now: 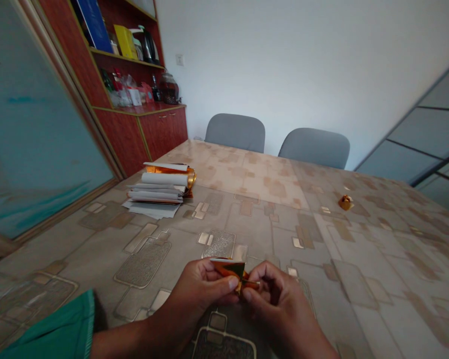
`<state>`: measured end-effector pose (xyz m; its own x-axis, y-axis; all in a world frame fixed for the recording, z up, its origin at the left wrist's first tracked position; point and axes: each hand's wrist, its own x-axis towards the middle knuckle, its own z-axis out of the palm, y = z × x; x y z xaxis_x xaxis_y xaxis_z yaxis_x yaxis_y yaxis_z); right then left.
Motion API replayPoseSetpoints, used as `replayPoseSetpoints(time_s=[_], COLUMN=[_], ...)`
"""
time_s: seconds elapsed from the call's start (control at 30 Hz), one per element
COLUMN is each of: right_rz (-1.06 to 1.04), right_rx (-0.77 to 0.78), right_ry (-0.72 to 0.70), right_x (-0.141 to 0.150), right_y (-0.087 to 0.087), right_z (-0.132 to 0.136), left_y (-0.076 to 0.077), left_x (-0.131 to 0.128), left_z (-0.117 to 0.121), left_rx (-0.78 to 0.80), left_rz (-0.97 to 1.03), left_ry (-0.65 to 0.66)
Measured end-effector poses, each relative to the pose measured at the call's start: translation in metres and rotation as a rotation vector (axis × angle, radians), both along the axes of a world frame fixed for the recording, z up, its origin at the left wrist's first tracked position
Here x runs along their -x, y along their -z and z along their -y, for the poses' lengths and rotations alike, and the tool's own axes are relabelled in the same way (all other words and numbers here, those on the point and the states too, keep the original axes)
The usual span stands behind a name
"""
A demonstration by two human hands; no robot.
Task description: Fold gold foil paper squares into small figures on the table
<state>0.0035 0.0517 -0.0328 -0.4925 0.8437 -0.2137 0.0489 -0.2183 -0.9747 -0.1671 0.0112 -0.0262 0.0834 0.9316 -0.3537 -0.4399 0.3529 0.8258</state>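
Note:
A small piece of shiny gold foil paper (230,269), folded to a pointed shape, is held between my two hands above the near part of the table. My left hand (196,289) pinches its left side, thumb on the front. With thumb and fingertips, my right hand (279,299) grips a narrow folded end on the right. Parts of the paper are hidden behind my fingers. At the table's left lies a pile of gold and white-backed paper sheets (159,192). Far to the right sits a small folded gold paper piece (345,202).
A patterned cloth covers the table (247,199). Two grey chairs (235,132) stand along its far side against the white wall. A red-brown cabinet (164,127) with bottles, a kettle and boxes is at the back left, beside a frosted glass door (45,129).

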Motion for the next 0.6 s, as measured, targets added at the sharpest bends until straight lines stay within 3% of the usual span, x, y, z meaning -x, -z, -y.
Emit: replayPoseSetpoints(time_s=[0.23,0.43,0.6], right_rz=[0.138,0.04,-0.123], right_rx=[-0.265,-0.116,-0.036], right_ry=[-0.004,-0.03,-0.002], right_x=[-0.005,-0.003,0.001], right_y=[-0.004,0.0,0.019], right_z=[-0.003,0.0,0.002], left_y=[-0.002,0.003,-0.005], left_x=[-0.001,0.001,-0.001], left_z=[0.0,0.0,0.0], left_rx=[0.049,0.053,0.045], left_rz=[-0.067,-0.078,-0.078], left_ry=[-0.05,-0.089,-0.072])
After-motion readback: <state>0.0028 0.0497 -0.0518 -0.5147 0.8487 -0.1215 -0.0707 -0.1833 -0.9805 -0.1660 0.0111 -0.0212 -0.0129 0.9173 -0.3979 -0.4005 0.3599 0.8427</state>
